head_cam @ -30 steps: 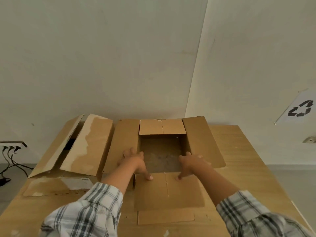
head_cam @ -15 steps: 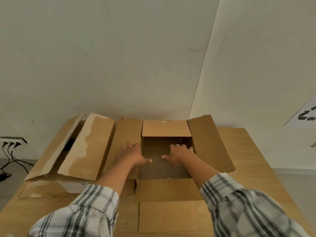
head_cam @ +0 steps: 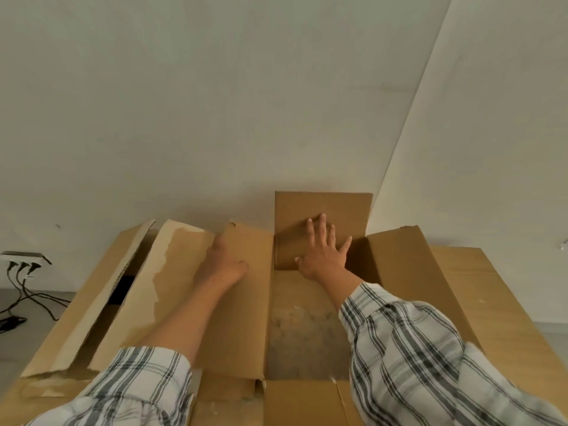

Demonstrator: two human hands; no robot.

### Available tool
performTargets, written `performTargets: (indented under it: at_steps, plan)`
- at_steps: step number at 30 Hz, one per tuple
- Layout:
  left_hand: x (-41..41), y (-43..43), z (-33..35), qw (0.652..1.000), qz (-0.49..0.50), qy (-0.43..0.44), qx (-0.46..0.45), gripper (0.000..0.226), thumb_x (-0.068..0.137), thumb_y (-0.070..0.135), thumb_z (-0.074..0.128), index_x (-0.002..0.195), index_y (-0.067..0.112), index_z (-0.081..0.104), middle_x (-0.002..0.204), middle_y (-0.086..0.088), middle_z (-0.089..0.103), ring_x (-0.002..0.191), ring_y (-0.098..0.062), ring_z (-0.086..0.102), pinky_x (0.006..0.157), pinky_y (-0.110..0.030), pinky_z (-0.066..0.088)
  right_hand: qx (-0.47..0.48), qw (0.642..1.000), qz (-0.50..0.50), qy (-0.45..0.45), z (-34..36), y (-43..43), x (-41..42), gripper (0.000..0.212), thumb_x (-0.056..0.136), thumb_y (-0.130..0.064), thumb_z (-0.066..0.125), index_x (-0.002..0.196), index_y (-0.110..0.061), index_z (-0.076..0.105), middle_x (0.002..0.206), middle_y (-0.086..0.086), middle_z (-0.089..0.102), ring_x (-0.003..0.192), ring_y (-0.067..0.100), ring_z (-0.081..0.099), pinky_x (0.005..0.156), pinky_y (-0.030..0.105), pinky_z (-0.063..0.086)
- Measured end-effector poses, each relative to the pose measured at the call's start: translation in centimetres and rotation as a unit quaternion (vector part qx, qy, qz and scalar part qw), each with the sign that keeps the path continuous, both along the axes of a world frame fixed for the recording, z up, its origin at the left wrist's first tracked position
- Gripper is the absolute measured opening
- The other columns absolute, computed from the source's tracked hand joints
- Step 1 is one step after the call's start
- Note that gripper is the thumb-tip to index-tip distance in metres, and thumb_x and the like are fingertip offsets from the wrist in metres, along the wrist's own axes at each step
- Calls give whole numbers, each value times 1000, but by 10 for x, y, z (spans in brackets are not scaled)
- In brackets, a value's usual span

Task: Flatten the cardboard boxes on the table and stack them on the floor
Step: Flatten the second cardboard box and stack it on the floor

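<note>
An open cardboard box [head_cam: 301, 327] stands on the table in front of me, its flaps spread outward. My left hand [head_cam: 221, 262] lies on the box's left flap [head_cam: 246, 318], thumb on top and fingers curled over its outer edge. My right hand [head_cam: 325, 253] is spread flat, palm against the box's far wall, fingertips reaching the upright far flap [head_cam: 344, 207]. The right flap [head_cam: 408, 278] leans outward. A second open box [head_cam: 172, 272], with a stained pale flap, sits touching the first on the left.
The wooden table [head_cam: 498, 309] shows bare at the right and stands in a corner of white walls. A power strip [head_cam: 26, 259] with black cables [head_cam: 21, 290] is at the left wall, above grey floor.
Both hands moved forward from the box's near rim. The left went onto the left flap, the right onto the far wall, and the far flap now stands upright. My head has leaned closer.
</note>
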State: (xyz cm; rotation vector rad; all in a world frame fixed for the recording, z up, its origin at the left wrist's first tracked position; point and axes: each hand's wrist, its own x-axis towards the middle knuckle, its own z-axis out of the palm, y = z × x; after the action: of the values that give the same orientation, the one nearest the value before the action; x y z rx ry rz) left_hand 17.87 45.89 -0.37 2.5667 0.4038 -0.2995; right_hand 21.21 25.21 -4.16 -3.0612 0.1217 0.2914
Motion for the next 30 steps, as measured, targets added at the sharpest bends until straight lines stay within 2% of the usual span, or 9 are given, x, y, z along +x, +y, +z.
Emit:
performTargets:
  at_steps: [6,12,15,19,22,24,26,28,30]
  plan:
    - [22,24,0,995,29,3,-95,21,91,30,58,106,16,60,102,-5,63,86,-26,56,72,-31,43,-9,999,-3,45,-19,4,30,98,93,-53,50,152,-25,-22,161,5,-24,148,32,-18,113,68,-6]
    - [17,19,16,952,42,25,-302,16,86,19,62,72,15,55,68,-7,55,65,-25,53,62,-32,38,-44,999,10,26,7,15,25,87,95,-51,44,155,-24,-14,163,7,-15,150,35,-6,110,73,-2]
    - [17,8,34,936,21,33,-351,15,89,20,64,76,14,63,70,-5,62,67,-23,57,60,-30,42,54,997,24,-49,48,35,9,74,99,-54,30,156,-25,-8,165,6,-6,150,34,7,112,71,6]
    - [22,-15,60,897,1,65,-438,18,98,24,55,87,15,66,75,-2,65,67,-13,59,52,-22,50,151,984,57,-71,115,52,-34,78,95,-61,27,155,-28,-9,164,8,8,142,39,32,108,60,31]
    - [24,-42,83,879,-20,84,-469,16,98,23,55,91,13,65,81,-7,62,68,-17,58,53,-26,53,114,989,91,-36,152,41,-72,96,84,-61,41,154,-29,-16,157,16,28,130,41,46,98,52,43]
    - [20,-70,100,868,-36,76,-489,22,99,27,56,86,12,64,76,-7,63,67,-18,61,55,-26,55,52,993,98,-33,166,24,-96,104,83,-47,54,151,-29,-22,122,15,58,99,35,63,82,44,53]
    - [10,-104,116,862,-55,64,-500,25,100,30,56,85,12,65,74,-7,65,64,-17,64,53,-25,54,1,995,75,-64,177,5,-115,105,86,-23,59,151,-26,-23,84,6,58,73,24,62,64,36,55]
    - [-9,-143,129,848,-81,75,-518,26,98,34,60,89,11,68,75,-7,67,58,-15,67,52,-24,54,-29,994,36,-98,190,-28,-134,102,88,-5,56,153,-27,-20,79,5,56,69,23,59,59,36,53]
    - [-19,-166,127,842,-106,85,-521,30,95,41,63,103,13,72,91,-7,74,75,-17,73,63,-27,59,-21,994,7,-103,198,-59,-142,101,89,0,55,154,-30,-17,90,10,58,77,26,62,68,39,57]
